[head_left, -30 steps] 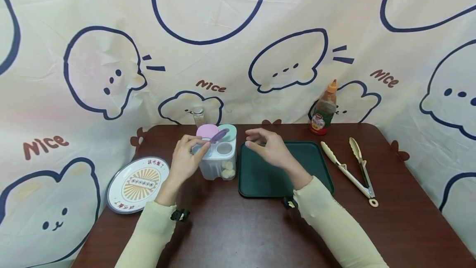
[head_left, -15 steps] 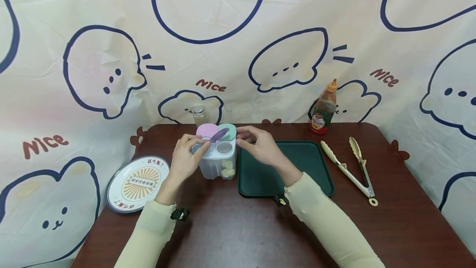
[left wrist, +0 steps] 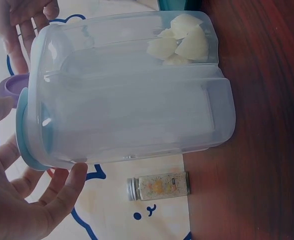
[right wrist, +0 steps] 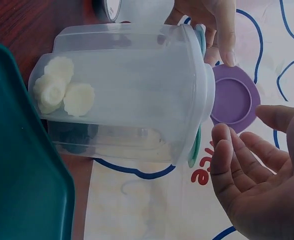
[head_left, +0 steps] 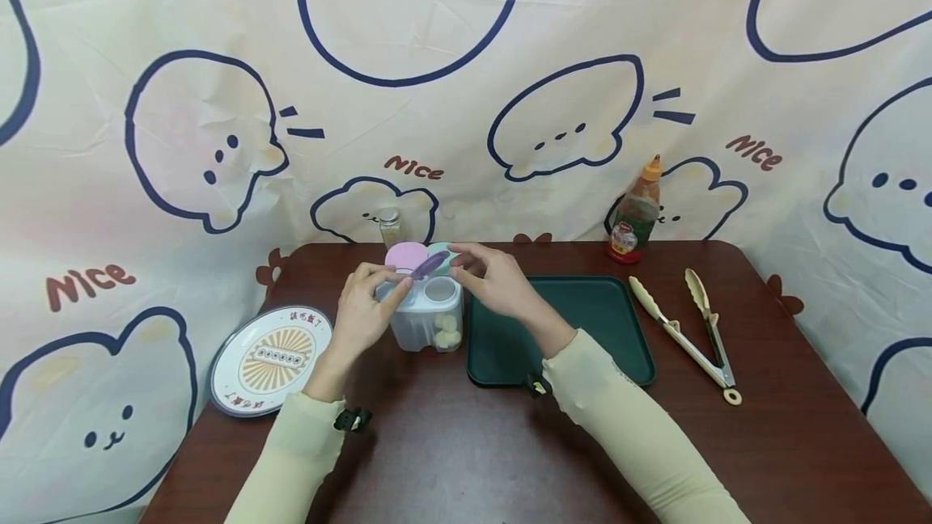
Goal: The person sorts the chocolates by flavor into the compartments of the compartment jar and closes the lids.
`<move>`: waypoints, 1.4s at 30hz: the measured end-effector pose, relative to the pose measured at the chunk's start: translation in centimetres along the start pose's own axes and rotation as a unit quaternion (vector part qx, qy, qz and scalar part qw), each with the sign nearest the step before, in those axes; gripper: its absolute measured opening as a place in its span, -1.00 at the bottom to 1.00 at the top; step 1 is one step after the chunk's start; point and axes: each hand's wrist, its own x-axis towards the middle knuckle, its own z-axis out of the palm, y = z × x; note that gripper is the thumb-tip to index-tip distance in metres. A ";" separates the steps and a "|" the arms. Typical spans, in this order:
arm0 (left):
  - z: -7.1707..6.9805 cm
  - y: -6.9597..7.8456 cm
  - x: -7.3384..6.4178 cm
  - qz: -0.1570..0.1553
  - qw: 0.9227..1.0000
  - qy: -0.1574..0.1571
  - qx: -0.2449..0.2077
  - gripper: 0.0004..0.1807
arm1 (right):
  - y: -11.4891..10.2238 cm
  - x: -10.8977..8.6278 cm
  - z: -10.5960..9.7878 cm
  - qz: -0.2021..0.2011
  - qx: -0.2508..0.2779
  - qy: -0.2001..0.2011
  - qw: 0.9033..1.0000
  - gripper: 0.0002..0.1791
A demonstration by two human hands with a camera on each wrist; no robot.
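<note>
A clear storage container [head_left: 425, 326] with coloured lids stands on the table, pale slices [head_left: 447, 331] in its right compartment. Its purple lid [head_left: 431, 265] is tilted up, uncovering a round opening. My left hand [head_left: 366, 307] grips the container's upper left corner around the light blue lid [left wrist: 26, 127]; its thumb rests against the purple lid's edge. My right hand [head_left: 498, 283] hovers at the container's right top, fingers loosely bent and holding nothing. Its thumb comes close to the purple lid in the right wrist view; whether they touch, I cannot tell.
A dark green tray [head_left: 561, 366] lies right of the container, with tongs [head_left: 692, 346] beyond it. A sauce bottle [head_left: 635, 217] stands at the back right. Behind the container is a seasoning jar [head_left: 390, 226]. A round patterned plate [head_left: 233, 370] sits at the left.
My right hand has moved left, from above the tray to the container's top beside the purple lid. The left hand and the container have stayed in place.
</note>
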 end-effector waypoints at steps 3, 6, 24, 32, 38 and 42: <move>0.0 0.0 0.0 -0.001 1.000 -0.001 0.001 -0.54 | 0.0 0.1 0.1 0.000 -0.001 -0.003 1.000 -0.55; 0.0 0.0 0.0 0.001 1.000 0.000 0.002 -0.55 | 0.0 0.1 0.1 -0.006 0.002 -0.001 1.000 -0.55; -0.1 -0.1 -0.1 -0.003 1.000 -0.012 -0.001 -0.54 | -0.3 0.2 0.1 0.010 0.016 0.009 1.000 -0.65; -0.2 0.0 0.0 0.001 1.000 -0.004 -0.004 -0.54 | -0.1 -0.3 0.0 0.025 0.017 0.011 0.999 -0.68; -0.1 0.0 0.0 0.005 1.000 -0.003 -0.007 -0.53 | 0.0 -0.9 0.1 0.030 0.019 0.016 0.999 -0.71; -0.2 0.0 0.0 0.001 1.000 -0.005 -0.010 -0.52 | 0.3 -1.3 0.3 0.040 0.019 0.018 0.999 -0.71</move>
